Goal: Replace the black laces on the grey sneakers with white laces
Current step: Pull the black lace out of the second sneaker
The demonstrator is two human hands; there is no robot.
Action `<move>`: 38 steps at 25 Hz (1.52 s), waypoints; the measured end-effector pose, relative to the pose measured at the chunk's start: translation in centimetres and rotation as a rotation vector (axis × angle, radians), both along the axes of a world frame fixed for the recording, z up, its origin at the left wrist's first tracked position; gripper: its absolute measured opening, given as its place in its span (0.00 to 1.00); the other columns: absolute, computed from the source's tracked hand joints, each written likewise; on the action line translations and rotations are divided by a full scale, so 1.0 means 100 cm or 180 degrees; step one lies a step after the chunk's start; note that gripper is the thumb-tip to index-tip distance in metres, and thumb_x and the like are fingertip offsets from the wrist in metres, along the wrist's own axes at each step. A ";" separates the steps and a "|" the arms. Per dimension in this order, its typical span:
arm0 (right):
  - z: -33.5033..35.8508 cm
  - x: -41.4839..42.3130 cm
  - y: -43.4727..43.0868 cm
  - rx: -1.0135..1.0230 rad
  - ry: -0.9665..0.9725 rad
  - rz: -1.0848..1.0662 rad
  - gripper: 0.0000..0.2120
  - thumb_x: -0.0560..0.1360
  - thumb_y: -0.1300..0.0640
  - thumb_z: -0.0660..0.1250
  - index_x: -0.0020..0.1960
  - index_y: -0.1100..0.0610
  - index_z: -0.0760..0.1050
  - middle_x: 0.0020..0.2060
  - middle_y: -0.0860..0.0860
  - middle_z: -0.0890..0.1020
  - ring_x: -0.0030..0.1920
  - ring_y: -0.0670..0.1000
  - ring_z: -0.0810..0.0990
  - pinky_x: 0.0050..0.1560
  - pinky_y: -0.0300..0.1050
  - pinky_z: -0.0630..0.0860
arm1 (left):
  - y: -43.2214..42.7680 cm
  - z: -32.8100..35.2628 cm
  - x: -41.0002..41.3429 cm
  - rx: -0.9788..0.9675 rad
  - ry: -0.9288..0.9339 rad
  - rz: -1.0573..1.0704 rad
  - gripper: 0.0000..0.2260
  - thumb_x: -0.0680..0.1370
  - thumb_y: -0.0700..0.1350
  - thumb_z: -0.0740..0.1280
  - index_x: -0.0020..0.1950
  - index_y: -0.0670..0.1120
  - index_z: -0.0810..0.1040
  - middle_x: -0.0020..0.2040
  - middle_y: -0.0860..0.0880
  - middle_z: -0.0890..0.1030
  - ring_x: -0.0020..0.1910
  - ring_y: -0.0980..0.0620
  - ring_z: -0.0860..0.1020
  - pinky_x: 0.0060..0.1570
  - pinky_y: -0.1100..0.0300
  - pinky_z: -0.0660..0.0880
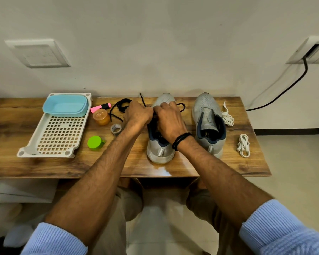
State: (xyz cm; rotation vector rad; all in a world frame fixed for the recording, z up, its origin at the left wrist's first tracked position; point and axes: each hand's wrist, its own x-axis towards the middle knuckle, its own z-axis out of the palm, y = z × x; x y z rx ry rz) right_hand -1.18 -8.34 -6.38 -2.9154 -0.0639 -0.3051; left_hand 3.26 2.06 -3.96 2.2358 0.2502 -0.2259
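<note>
Grey sneaker (pixel 160 151) in the middle, left hand (pixel 136 115) and right hand (pixel 168 120) both curled tight on its black lace (pixel 184 106). White laces (pixel 243 145) lie at three o'clock.

Wooden tabletop (pixel 155 168), cluttered.
Tray (pixel 50 155) at left edge; highlighter (pixel 100 107), jar (pixel 101 117), tape roll (pixel 116 129), green cup (pixel 95 143), black lace (pixel 121 105) mid; grey sneakers (pixel 208 107), white laces (pixel 243 145) toward right edge.

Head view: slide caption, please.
Left hand and right hand hold the black lace on one grey sneaker; other sneaker unlaced, white laces beside it.
</note>
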 end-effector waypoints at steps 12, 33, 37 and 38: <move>0.042 -0.010 -0.045 0.1285 -0.0867 -0.1791 0.11 0.72 0.67 0.64 0.53 0.57 0.73 0.49 0.55 0.73 0.39 0.55 0.75 0.35 0.45 0.66 | 0.018 0.003 0.003 0.0039 0.0067 0.0232 0.05 0.73 0.43 0.69 0.40 0.41 0.80 0.37 0.44 0.83 0.34 0.43 0.84 0.39 0.46 0.84; 0.029 -0.008 -0.023 0.0458 -0.0088 -0.1406 0.12 0.73 0.55 0.67 0.55 0.60 0.74 0.52 0.56 0.78 0.53 0.58 0.77 0.43 0.49 0.69 | 0.020 0.010 -0.005 0.0187 0.0006 0.0194 0.10 0.67 0.47 0.66 0.39 0.42 0.83 0.33 0.46 0.83 0.33 0.45 0.83 0.39 0.48 0.84; 0.040 -0.008 -0.052 0.0644 -0.0142 -0.2144 0.12 0.76 0.58 0.65 0.57 0.61 0.74 0.54 0.58 0.78 0.52 0.62 0.79 0.44 0.51 0.71 | 0.019 0.014 -0.010 0.0294 -0.0090 0.0046 0.12 0.66 0.50 0.65 0.38 0.43 0.82 0.35 0.46 0.82 0.36 0.43 0.83 0.39 0.51 0.82; 0.038 -0.007 -0.051 0.0606 -0.0190 -0.1997 0.12 0.75 0.60 0.64 0.57 0.61 0.73 0.54 0.59 0.77 0.52 0.62 0.78 0.42 0.51 0.69 | 0.018 0.015 -0.011 0.0310 -0.0088 -0.0005 0.11 0.66 0.50 0.66 0.39 0.43 0.82 0.35 0.46 0.82 0.36 0.43 0.83 0.39 0.50 0.83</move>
